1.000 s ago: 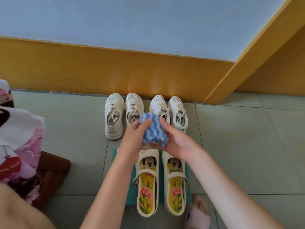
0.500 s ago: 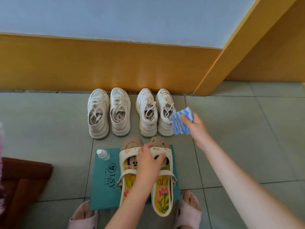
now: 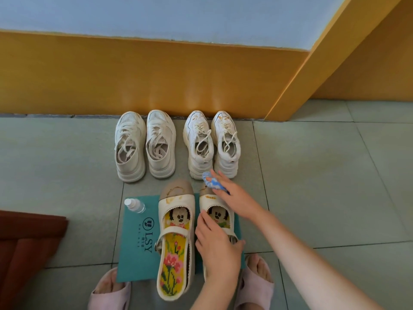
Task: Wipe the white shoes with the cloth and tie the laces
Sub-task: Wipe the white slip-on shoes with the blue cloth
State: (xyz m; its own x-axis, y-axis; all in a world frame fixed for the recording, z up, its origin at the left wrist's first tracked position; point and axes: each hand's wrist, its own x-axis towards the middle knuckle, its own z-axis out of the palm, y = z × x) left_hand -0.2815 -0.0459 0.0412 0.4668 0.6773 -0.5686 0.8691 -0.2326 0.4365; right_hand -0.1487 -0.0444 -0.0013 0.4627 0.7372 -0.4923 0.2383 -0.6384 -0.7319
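Observation:
Two white strap shoes with cartoon insoles lie on a teal mat (image 3: 136,245). The left strap shoe (image 3: 175,238) has brown stains on its toe. My left hand (image 3: 215,247) grips the side of the right strap shoe (image 3: 218,211). My right hand (image 3: 232,196) holds a blue-and-white cloth (image 3: 212,181) against that shoe's toe. Behind, by the wall, stand two pairs of white lace-up sneakers, one pair on the left (image 3: 145,144) and one on the right (image 3: 212,142), with their laces loose.
A small clear spray bottle (image 3: 134,205) lies on the mat's far left corner. My feet in pink slippers (image 3: 109,291) sit at the mat's near edge. A reddish-brown object (image 3: 26,247) is at the left. An orange-skirted wall (image 3: 156,74) runs behind the sneakers.
My right hand brought the cloth down from beside the right sneakers to the right strap shoe's toe. My left hand shifted onto that shoe's side.

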